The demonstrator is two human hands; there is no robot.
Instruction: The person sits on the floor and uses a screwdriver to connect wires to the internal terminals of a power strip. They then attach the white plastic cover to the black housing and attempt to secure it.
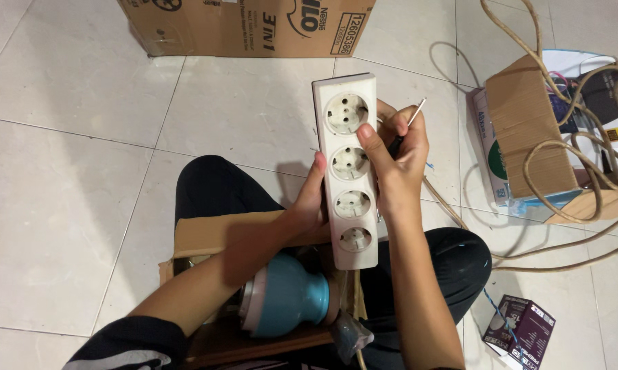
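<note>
Standing upright between both hands, a white four-socket power strip point(348, 171) is held above the person's lap, its sockets facing the camera; the left hand point(307, 209) grips its left edge from behind near the lower middle, fingers closed around the casing with the thumb tip on the front rim; the right hand point(396, 161) clasps the right edge higher up, thumb pressed across the front between the upper two sockets, and the same hand also pinches a thin screwdriver point(409, 122) whose metal shaft pokes up and to the right. Below the strip, on flattened cardboard point(206, 236) across the lap, lies a teal and white rounded appliance point(288, 298). Farther out on the tiled floor point(69, 171), a brown carton point(247, 27) sits at the top; to the right an open cardboard box point(531, 130) holds small packages, with beige cable point(583, 205) looped over and around it; a small dark purple box point(520, 332) lies at lower right.
</note>
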